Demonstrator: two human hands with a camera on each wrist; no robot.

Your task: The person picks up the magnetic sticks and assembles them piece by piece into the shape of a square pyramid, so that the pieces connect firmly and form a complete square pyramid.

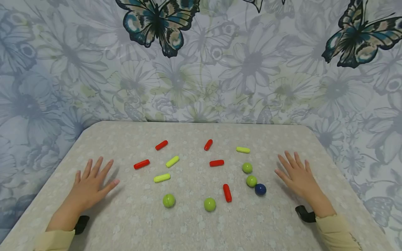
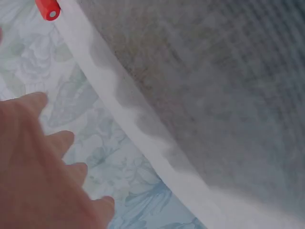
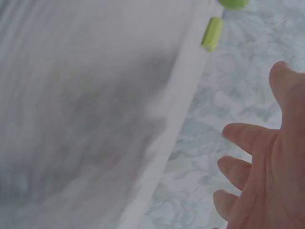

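Observation:
My left hand [image 1: 89,188] is at the table's left side, fingers spread, holding nothing. Nearest to it lies a red rod [image 1: 141,164]; a red rod end [image 2: 48,8] with a pale round spot shows in the left wrist view. On the right, my right hand [image 1: 299,179] is also spread and holds nothing. A dark blue ball [image 1: 260,189] sits to its left, against a green ball [image 1: 251,181]. Another green ball [image 1: 247,167] is just behind. A yellow-green rod [image 1: 243,150] lies farther back, and a similar rod [image 3: 212,33] appears in the right wrist view.
Two more green balls, one left [image 1: 169,200] and one mid-front [image 1: 209,204], lie on the patterned table [image 1: 132,223]. Several red rods and two yellow-green rods, one of them a rod [image 1: 162,178] at left, are scattered between the hands. Butterfly-print fabric [image 1: 201,80] rises behind.

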